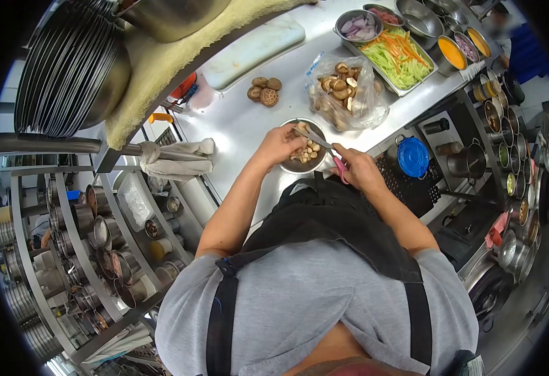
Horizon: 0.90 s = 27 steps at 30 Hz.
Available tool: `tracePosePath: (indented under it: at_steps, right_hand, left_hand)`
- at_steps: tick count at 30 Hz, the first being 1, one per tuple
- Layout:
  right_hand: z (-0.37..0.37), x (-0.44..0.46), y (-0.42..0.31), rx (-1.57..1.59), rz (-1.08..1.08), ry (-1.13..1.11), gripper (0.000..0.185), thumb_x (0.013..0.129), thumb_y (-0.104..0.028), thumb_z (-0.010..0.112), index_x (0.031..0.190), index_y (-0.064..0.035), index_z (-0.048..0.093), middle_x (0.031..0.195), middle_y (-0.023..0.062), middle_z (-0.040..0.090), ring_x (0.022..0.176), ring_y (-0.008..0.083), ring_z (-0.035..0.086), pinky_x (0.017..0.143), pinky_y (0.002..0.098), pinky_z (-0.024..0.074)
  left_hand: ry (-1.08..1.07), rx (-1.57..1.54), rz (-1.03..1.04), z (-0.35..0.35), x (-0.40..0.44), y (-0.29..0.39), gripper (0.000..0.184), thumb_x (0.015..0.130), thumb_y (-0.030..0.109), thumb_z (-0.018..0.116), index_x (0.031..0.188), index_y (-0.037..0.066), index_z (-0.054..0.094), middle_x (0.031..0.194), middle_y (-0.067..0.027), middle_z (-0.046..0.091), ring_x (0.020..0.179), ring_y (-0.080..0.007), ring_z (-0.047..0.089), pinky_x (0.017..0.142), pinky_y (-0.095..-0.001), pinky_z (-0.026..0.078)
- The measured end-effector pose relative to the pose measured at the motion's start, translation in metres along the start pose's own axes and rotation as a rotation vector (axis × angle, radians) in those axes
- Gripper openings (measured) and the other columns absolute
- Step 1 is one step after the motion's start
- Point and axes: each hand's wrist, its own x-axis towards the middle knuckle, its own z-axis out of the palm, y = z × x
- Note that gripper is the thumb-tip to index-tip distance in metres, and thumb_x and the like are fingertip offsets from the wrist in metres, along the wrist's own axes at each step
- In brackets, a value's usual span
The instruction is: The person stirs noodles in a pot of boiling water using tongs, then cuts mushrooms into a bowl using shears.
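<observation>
A steel bowl (292, 166) on the counter holds pale, cut mushroom pieces (312, 150). My left hand (281, 146) is over the bowl's left side, its fingers closed on a mushroom (302, 128) that they partly hide. From the right, my right hand (357, 167) grips scissors (339, 168) by their pink handles. The metal blades reach across the bowl toward my left fingertips. Beyond the bowl lie several brown whole mushrooms (269, 96), loose on the steel. A clear plastic bag (368, 116) stands to their right with more mushrooms (340, 88) inside.
A pale cutting board (249, 53) lies farther back. At the back right are a tray of shredded vegetables (400, 59), a bowl of sliced onion (358, 27) and other steel bowls. A shelf with a stack of plates (67, 69) overhangs the left. A cloth (177, 160) hangs below it.
</observation>
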Motion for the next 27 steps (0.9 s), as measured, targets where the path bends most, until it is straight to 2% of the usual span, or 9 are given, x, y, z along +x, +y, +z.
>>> tracePosePath:
  at_steps: [1,8,14,18,20,22,23,26,27]
  right_hand:
    - [0.002,-0.002,0.000,0.009,-0.021,-0.017,0.048,0.073,-0.021,0.075,0.115,-0.0072,0.058,0.080,0.0206,0.062,0.077,0.0392,0.060,0.066,0.0458,0.0463]
    - [0.019,-0.015,0.017,0.093,0.059,-0.189,0.037,0.072,-0.021,0.076,0.102,-0.0051,0.061,0.071,0.0211,0.061,0.069,0.0408,0.060,0.060,0.0456,0.0462]
    - [0.032,-0.020,0.038,0.056,-0.094,-0.188,0.030,0.072,-0.020,0.077,0.094,-0.0049,0.061,0.069,0.0215,0.060,0.066,0.0402,0.059,0.059,0.0440,0.0471]
    - [0.034,-0.021,0.028,0.098,-0.008,-0.175,0.036,0.070,-0.019,0.078,0.100,-0.0059,0.063,0.071,0.0216,0.061,0.066,0.0388,0.060,0.060,0.0429,0.0483]
    - [0.029,-0.022,0.018,0.115,0.033,-0.170,0.040,0.070,-0.021,0.079,0.104,-0.0062,0.063,0.073,0.0218,0.062,0.067,0.0378,0.061,0.062,0.0415,0.0494]
    - [0.021,-0.023,0.011,0.252,0.217,-0.130,0.058,0.071,-0.026,0.081,0.121,-0.0052,0.058,0.078,0.0178,0.066,0.069,0.0243,0.066,0.067,0.0339,0.0509]
    - [0.023,-0.024,0.014,0.248,0.215,-0.126,0.058,0.071,-0.026,0.081,0.121,-0.0052,0.058,0.078,0.0178,0.066,0.069,0.0243,0.066,0.067,0.0339,0.0509]
    - [0.028,-0.031,0.027,0.491,0.276,-0.094,0.067,0.067,-0.031,0.084,0.123,-0.0045,0.056,0.079,0.0113,0.067,0.072,0.0172,0.063,0.072,0.0307,0.0500]
    - [0.027,-0.034,0.029,0.501,0.299,-0.159,0.072,0.068,-0.026,0.084,0.127,-0.0026,0.052,0.088,0.0111,0.066,0.081,0.0166,0.062,0.077,0.0298,0.0490]
  left_hand:
    - [0.024,0.112,-0.050,0.005,-0.002,-0.003,0.021,0.086,0.011,0.062,0.101,-0.003,0.059,0.081,-0.0046,0.062,0.066,-0.0080,0.055,0.057,-0.0233,0.043]
    - [-0.002,0.011,-0.237,0.016,-0.011,-0.024,0.017,0.083,0.011,0.064,0.093,-0.002,0.061,0.074,-0.0043,0.061,0.061,-0.0096,0.056,0.053,-0.0217,0.043]
    - [-0.016,0.162,-0.340,0.014,-0.008,-0.041,0.020,0.081,0.014,0.065,0.093,-0.002,0.062,0.073,-0.0040,0.061,0.061,-0.0093,0.055,0.052,-0.0225,0.042]
    - [0.032,0.113,-0.289,0.013,-0.013,-0.028,0.021,0.082,0.013,0.063,0.096,-0.002,0.062,0.074,-0.0045,0.062,0.063,-0.0089,0.055,0.054,-0.0218,0.043]
    - [0.052,-0.026,-0.271,0.006,-0.012,-0.029,0.023,0.086,0.011,0.060,0.104,-0.004,0.060,0.078,-0.0054,0.062,0.067,-0.0089,0.057,0.057,-0.0213,0.043]
    - [0.122,-0.112,-0.196,0.002,-0.013,-0.024,0.025,0.088,0.010,0.059,0.107,-0.005,0.057,0.080,-0.0060,0.062,0.069,-0.0092,0.058,0.057,-0.0216,0.043]
    - [0.189,-0.198,-0.127,0.001,-0.014,-0.020,0.027,0.089,0.009,0.057,0.111,-0.006,0.055,0.082,-0.0067,0.063,0.070,-0.0095,0.059,0.058,-0.0219,0.043]
    - [0.224,-0.272,-0.041,-0.006,-0.015,-0.003,0.023,0.088,0.006,0.060,0.107,-0.005,0.054,0.086,-0.0092,0.064,0.073,-0.0109,0.061,0.058,-0.0227,0.044]
    - [0.233,-0.293,0.007,-0.008,-0.015,0.003,0.022,0.087,0.005,0.062,0.105,-0.004,0.054,0.086,-0.0099,0.064,0.074,-0.0113,0.062,0.058,-0.0226,0.044]
